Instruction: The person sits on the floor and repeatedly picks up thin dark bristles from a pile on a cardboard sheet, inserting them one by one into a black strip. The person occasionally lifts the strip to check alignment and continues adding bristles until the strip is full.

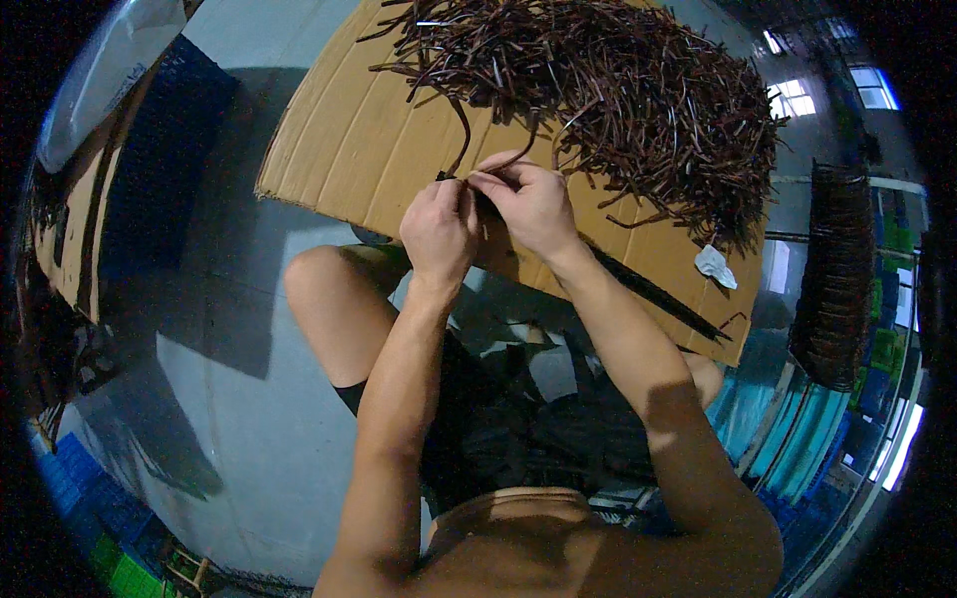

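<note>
Over the near edge of a sheet of cardboard [344, 149], my two hands meet with their fingers pinched together. My left hand [439, 227] grips the end of a thin dark brown strip [463, 135] that curves up and away from it. A second brown strip [518, 154] runs between the thumb and fingers of my right hand [530, 204]. The fingertips hide where the strips come together. Just beyond lies a large tangled heap of similar short brown strips [598, 90]. A long black strip [653, 289] passes under my right forearm along the board's near edge.
A crumpled white scrap [715, 266] lies on the board's right side. My bare knee [324, 274] is by its left corner. A dark blue box [164, 159] stands at left on the grey floor [239, 429]. At right hangs a dark brown bundle [832, 279].
</note>
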`<state>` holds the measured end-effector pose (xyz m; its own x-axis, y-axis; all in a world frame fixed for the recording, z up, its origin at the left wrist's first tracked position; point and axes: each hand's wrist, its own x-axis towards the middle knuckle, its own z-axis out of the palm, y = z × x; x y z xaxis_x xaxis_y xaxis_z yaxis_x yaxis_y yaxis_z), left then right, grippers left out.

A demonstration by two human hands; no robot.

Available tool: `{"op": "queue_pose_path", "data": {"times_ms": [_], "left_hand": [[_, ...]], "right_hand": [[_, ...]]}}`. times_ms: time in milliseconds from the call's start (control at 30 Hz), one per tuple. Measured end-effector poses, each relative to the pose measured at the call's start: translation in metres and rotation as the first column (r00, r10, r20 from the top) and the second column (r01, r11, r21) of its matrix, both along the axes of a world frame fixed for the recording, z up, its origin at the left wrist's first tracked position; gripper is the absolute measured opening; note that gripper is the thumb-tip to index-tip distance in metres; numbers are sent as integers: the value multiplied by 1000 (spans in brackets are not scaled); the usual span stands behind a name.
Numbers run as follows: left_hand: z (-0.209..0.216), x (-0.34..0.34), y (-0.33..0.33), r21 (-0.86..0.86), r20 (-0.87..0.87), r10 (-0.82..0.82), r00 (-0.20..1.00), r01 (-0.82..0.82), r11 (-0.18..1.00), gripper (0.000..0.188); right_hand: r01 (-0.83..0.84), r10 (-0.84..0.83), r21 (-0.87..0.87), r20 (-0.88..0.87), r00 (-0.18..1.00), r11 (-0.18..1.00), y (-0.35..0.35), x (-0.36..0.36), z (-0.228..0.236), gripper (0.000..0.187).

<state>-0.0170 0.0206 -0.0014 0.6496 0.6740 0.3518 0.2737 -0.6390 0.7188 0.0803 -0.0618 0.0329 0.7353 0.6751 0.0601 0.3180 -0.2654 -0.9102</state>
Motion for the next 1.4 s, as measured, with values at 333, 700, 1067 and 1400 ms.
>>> {"op": "queue_pose_path", "data": {"times_ms": [333,700,1067,1400], "left_hand": [[1,2,-1,11,47,4,999,-5,1000,14],[6,-4,10,-170,-48,131,990,-137,976,16],[-2,-5,11,-113,33,63,997,-59,992,22],[4,-1,12,-137,15,61,998,-58,989,17]], "right_hand": [[33,-24,74,-109,994,997,-1,0,-3,13],[-327,345,-280,15,938,903,17,63,27,20],[-13,27,-307,42,999,952,33,64,0,16],[69,113,-442,373,921,894,2,51,19,16]]}}
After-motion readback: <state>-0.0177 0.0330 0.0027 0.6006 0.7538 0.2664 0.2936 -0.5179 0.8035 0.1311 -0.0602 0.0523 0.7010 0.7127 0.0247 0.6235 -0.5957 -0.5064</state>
